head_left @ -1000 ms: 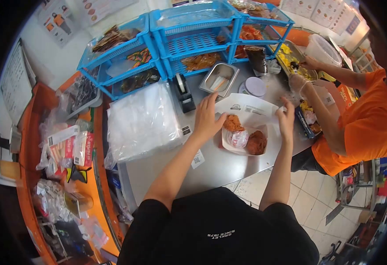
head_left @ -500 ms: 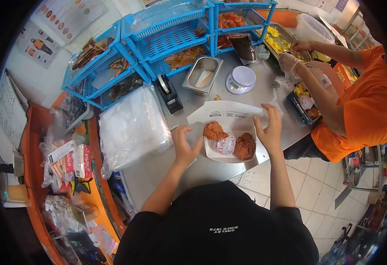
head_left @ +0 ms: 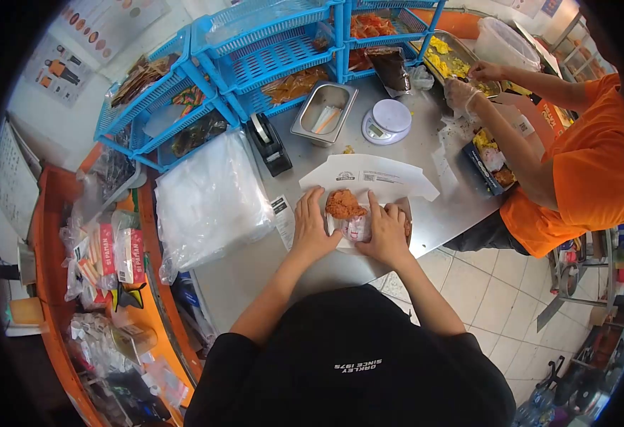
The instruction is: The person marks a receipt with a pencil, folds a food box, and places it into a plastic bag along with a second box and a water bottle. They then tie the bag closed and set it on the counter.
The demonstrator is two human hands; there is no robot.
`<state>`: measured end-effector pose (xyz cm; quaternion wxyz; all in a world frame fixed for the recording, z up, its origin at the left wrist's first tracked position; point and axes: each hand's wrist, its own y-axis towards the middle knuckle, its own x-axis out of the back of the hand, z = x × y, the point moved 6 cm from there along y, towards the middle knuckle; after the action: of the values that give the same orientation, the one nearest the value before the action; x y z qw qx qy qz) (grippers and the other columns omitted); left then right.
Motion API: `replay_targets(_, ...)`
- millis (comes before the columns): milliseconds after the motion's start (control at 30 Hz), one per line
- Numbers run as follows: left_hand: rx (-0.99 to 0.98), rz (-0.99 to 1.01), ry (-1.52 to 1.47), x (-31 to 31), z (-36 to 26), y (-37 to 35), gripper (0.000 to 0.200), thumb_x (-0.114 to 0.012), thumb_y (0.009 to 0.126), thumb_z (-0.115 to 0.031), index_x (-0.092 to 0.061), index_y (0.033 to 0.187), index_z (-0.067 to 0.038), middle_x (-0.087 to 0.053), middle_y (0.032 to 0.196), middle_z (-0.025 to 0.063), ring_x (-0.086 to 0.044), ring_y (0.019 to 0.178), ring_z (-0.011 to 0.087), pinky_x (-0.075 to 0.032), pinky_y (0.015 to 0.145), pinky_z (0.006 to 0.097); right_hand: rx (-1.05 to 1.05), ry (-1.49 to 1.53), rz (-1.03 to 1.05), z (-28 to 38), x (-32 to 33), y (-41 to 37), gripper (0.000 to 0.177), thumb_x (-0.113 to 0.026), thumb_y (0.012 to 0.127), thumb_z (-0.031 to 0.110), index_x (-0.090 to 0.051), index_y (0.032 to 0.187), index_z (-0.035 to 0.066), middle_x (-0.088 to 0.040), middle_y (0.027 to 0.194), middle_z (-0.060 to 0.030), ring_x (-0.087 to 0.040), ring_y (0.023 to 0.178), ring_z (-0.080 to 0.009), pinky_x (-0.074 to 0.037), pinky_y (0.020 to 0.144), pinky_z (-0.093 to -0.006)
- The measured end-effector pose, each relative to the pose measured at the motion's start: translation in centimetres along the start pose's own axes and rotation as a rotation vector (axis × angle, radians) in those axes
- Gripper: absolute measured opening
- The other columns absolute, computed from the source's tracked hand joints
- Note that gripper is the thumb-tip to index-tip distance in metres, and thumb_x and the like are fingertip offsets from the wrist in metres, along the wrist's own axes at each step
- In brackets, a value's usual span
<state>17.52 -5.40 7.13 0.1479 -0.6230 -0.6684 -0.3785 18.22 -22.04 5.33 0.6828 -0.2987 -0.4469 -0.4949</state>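
Observation:
An opened white cardboard meal box [head_left: 369, 173] stands at the table's front edge, its printed lid folded back. Inside lie a piece of fried chicken [head_left: 345, 205] on the left and a white paper-wrapped bundle with red print [head_left: 357, 229]. My left hand [head_left: 315, 228] is at the box's left side, fingers apart, close beside that chicken. Over the right half reaches my right hand [head_left: 387, 233], its fingers spread beside the bundle. It mostly covers a second chicken piece [head_left: 408, 222]; whether it presses on it is hidden.
A stack of clear plastic bags [head_left: 209, 203], a tape dispenser [head_left: 269, 146], a steel container [head_left: 324, 114] and a kitchen scale [head_left: 387, 122] surround the box. Blue basket racks [head_left: 276, 67] line the back. To the right, a co-worker in an orange shirt [head_left: 596, 167] handles food by a dark box [head_left: 488, 162].
Both hands have moved inward onto the box, the right one leftward over the right chicken piece. The lid has shifted slightly. The co-worker's gloved hand has moved a little.

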Motion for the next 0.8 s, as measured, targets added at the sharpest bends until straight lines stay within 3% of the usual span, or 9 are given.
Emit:
replay_targets(133,0.049,0.067,-0.05,-0.9,1.2,-0.9,0.078,-0.064,0.062,-0.005,-0.031,0.133,-0.001,-0.037,0.133,0.0224,-0.034,0.127,0.0396,-0.024,0.11,0.0458,-0.049,-0.014,0.03,0.2,0.4,0.2,0.097,-0.081,0.05,0.025,-0.039,0.134,0.0,-0.056,0.111,-0.0163,-0.044,0.107,-0.0336,-0.031,0.091,-0.0423)
replay_targets(200,0.078,0.064,-0.109,-1.3,1.9,-1.2,0.077,-0.063,0.062,-0.003,-0.032,0.133,-0.001,-0.037,0.133,0.0222,-0.034,0.128,0.0392,-0.025,0.11,0.0451,-0.014,-0.096,0.013,0.5,0.2,0.3,0.081,-0.081,0.049,0.024,-0.049,0.12,0.002,-0.055,0.107,-0.0151,-0.045,0.106,-0.0325,-0.032,0.09,-0.042)
replay_targets(400,0.053,0.057,-0.061,-0.7,1.7,-1.3,0.07,-0.061,0.062,-0.001,-0.039,0.128,-0.004,-0.039,0.134,0.0188,-0.035,0.128,0.0373,-0.028,0.108,0.0455,-0.157,-0.158,0.047,-0.2,1.6,0.0,0.072,-0.079,0.047,0.025,-0.053,0.111,0.005,-0.055,0.104,-0.0138,-0.043,0.108,-0.0339,-0.031,0.093,-0.0442)
replay_targets(600,0.159,0.085,-0.203,-1.5,2.1,-1.7,0.065,-0.063,0.065,-0.002,-0.04,0.126,-0.003,-0.044,0.126,0.0179,-0.049,0.112,0.0354,-0.041,0.096,0.0415,-0.152,-0.109,-0.021,-0.8,1.7,-0.4,0.069,-0.081,0.049,0.025,-0.054,0.11,0.004,-0.056,0.109,-0.0133,-0.044,0.11,-0.0338,-0.031,0.094,-0.0438)
replay_targets(667,0.262,0.15,-0.385,-2.4,1.8,-2.0,0.064,-0.063,0.069,-0.004,-0.039,0.128,-0.003,-0.046,0.121,0.0138,-0.052,0.099,0.0255,-0.045,0.082,0.0349,-0.175,-0.107,0.0,-0.9,1.1,-0.4,0.071,-0.08,0.049,0.025,-0.055,0.112,0.004,-0.057,0.111,-0.0129,-0.043,0.113,-0.0348,-0.03,0.095,-0.0454)
replay_targets(800,0.177,0.063,-0.328,-1.9,1.4,-1.8,0.056,-0.066,0.07,-0.006,-0.044,0.122,-0.003,-0.049,0.117,0.0123,-0.052,0.097,0.0237,-0.045,0.081,0.0337,-0.039,-0.037,-0.044,-0.6,3.2,-0.2,0.06,-0.08,0.055,0.024,-0.058,0.107,0.004,-0.059,0.106,-0.012,-0.046,0.11,-0.0328,-0.033,0.093,-0.0435)
